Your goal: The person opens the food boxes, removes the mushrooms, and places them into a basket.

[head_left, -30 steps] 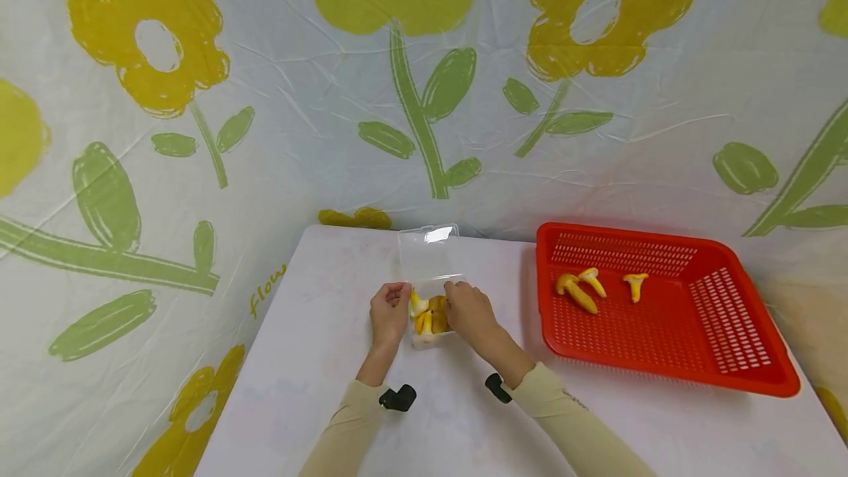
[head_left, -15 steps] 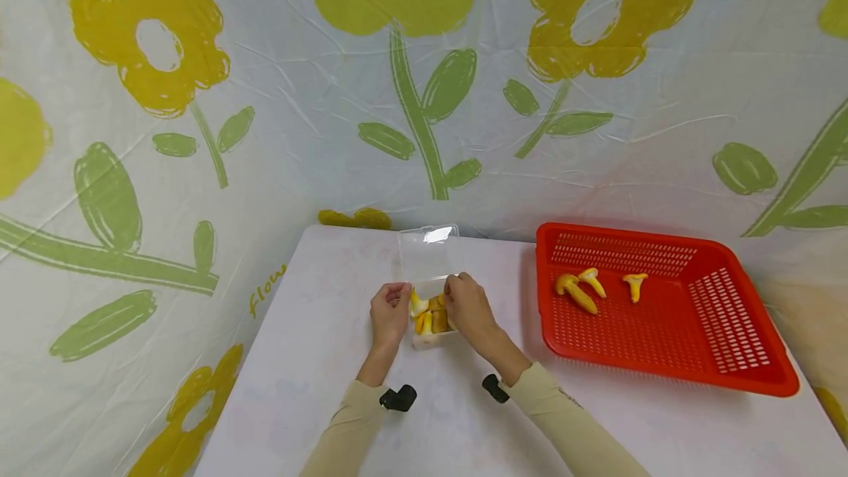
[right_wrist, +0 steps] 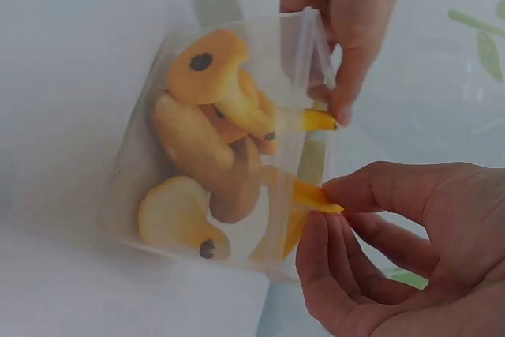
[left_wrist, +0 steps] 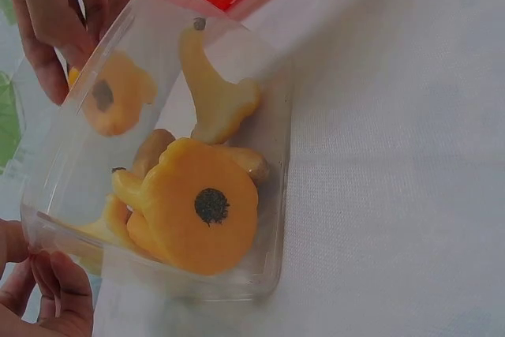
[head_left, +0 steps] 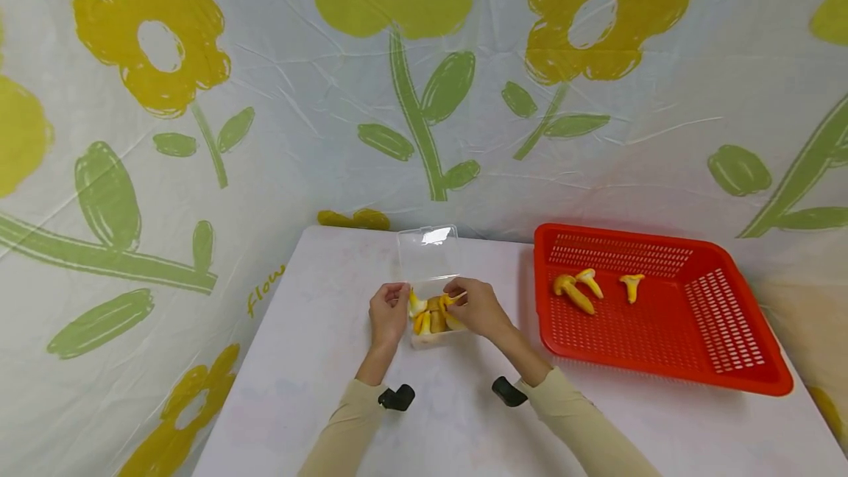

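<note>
In the head view a clear plastic box (head_left: 435,340) stands on the table with its lid (head_left: 427,252) tipped back. Several yellow and brown mushrooms (left_wrist: 205,203) lie inside, some marked with dark round patches. My left hand (head_left: 389,315) pinches the box's left rim between thumb and fingers. At the right end my right hand (head_left: 480,308) has thumb and fingertips on the tip of a yellow mushroom (right_wrist: 312,195), which it pinches at the box's opening. The right wrist view shows this mushroom's lower part inside the box, blurred by the plastic wall.
A red plastic basket (head_left: 636,341) stands to the right on the white table (head_left: 318,403), holding a brown mushroom (head_left: 573,294) and two smaller yellow-white ones, one at the left (head_left: 589,283) and one farther right (head_left: 632,287). A flower-print cloth (head_left: 265,131) hangs behind and at the sides.
My right hand has turned and drawn slightly to the right, so the yellow mushroom at its fingertips now shows. My left hand stays at the box's left rim.
</note>
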`<state>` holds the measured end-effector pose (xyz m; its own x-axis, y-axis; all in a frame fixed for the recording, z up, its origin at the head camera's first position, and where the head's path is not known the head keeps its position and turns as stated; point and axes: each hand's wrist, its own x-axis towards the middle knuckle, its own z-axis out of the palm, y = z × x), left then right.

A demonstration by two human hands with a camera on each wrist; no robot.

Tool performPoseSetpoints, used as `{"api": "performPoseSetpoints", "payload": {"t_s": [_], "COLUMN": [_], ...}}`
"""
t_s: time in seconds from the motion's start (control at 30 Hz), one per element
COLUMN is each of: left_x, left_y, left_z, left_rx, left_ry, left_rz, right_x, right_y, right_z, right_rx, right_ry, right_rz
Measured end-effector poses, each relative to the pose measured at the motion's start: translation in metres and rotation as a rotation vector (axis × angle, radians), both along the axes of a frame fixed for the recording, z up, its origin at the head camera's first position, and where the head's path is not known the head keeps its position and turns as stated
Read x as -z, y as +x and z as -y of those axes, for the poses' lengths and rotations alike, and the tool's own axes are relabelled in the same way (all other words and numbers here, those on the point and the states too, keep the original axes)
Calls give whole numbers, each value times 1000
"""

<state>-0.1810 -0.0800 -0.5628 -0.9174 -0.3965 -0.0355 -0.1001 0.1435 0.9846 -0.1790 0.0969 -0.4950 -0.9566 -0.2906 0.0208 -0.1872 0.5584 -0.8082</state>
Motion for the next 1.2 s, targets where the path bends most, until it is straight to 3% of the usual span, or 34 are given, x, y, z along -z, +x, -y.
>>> {"api": "performPoseSetpoints", "payload": {"t_s": [0.5,0.87,1.03,1.2], "left_x": [3,3,1,-1], "left_y": [2,2,3,3], "left_z": [2,1,-1,-2], "left_rx": [-5,-2,0,5], "left_ry": [-19,-22,-26,-25], "left_rz": [-6,4,21,18], "right_x": [-38,-62,-69,-75], "right_y": [-3,-6,-5,-5], "right_z": [-52,-98,-125,-151], "right_rx": [-140,-5,17,39], "right_ry": [-118,-125,-149,-101], "right_rz": [130,195,214,233]}}
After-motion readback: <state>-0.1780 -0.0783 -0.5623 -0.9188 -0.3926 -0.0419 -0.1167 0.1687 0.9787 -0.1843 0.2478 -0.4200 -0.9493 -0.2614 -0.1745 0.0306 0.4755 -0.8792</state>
